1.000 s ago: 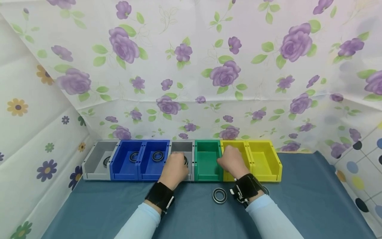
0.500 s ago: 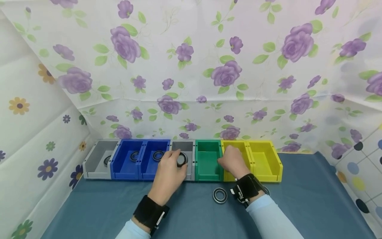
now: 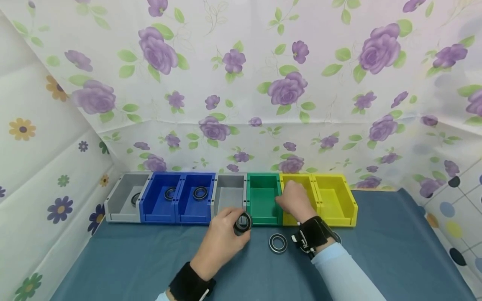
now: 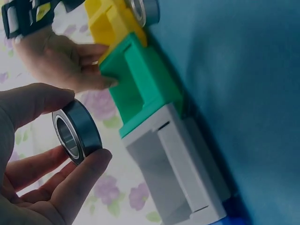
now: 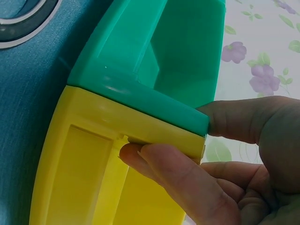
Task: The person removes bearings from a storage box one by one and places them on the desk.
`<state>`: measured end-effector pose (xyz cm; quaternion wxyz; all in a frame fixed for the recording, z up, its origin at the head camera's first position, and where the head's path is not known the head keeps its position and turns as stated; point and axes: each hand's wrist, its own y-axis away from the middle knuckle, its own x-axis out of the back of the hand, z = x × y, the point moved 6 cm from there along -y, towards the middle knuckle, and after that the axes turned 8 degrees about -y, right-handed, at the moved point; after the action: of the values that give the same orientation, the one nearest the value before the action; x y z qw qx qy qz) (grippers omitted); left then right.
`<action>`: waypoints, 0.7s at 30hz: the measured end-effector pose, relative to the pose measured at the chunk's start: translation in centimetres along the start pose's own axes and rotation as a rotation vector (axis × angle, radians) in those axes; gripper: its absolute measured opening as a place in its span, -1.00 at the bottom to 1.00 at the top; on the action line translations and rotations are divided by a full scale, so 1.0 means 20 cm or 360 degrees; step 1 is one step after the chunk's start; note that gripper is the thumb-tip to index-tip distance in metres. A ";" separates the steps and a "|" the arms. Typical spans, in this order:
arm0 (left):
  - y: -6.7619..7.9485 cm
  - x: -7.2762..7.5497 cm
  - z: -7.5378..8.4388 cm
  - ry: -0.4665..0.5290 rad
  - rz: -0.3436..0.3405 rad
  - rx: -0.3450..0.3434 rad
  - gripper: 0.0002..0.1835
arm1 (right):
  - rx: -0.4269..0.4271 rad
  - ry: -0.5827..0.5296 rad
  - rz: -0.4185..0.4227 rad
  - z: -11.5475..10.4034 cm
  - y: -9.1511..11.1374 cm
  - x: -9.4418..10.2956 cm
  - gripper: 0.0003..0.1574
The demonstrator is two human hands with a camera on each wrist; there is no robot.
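In the head view my left hand (image 3: 221, 239) pinches a ball bearing (image 4: 88, 125) between thumb and fingers, in front of the middle grey bin (image 3: 230, 196). The left wrist view shows the bearing tilted, its dark outer ring and open bore visible. My right hand (image 3: 296, 200) grips the adjoining side walls of the green bin (image 5: 117, 96) and the yellow bin (image 5: 86, 173) beside it. Its thumb lies on the green side and its fingers reach over the yellow side. On the table, a second bearing (image 3: 278, 251) lies flat in front of the green bin.
Another bearing (image 3: 338, 237) is partly hidden by the right wrist. One bearing each lies in the left grey bin (image 3: 122, 217), the left blue bin (image 3: 156, 215) and the right blue bin (image 3: 193, 215). A second yellow bin (image 3: 333, 209) ends the row, against a flowered cloth (image 3: 241, 83).
My left hand has taken the bearing out of the middle grey bin and brought it forward and slightly right, over the bin's front. The right hand keeps its place.
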<state>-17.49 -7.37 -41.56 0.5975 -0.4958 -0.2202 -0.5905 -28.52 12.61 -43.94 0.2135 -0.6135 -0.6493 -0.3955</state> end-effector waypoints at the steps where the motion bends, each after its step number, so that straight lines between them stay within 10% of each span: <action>1: 0.01 -0.01 0.00 0.0002 -0.0026 -0.0011 -0.47 | -0.0001 -0.0003 0.0002 0.00 0.00 0.00 -0.71; 21: 0.09 -0.27 0.01 -0.0094 -0.0472 -0.0057 -0.48 | 0.0007 -0.0027 0.0014 0.00 0.00 0.00 -0.72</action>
<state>-16.84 -4.88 -46.69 0.4880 -0.4856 -0.2979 -0.6613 -28.46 12.63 -43.94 0.2111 -0.6193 -0.6492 -0.3879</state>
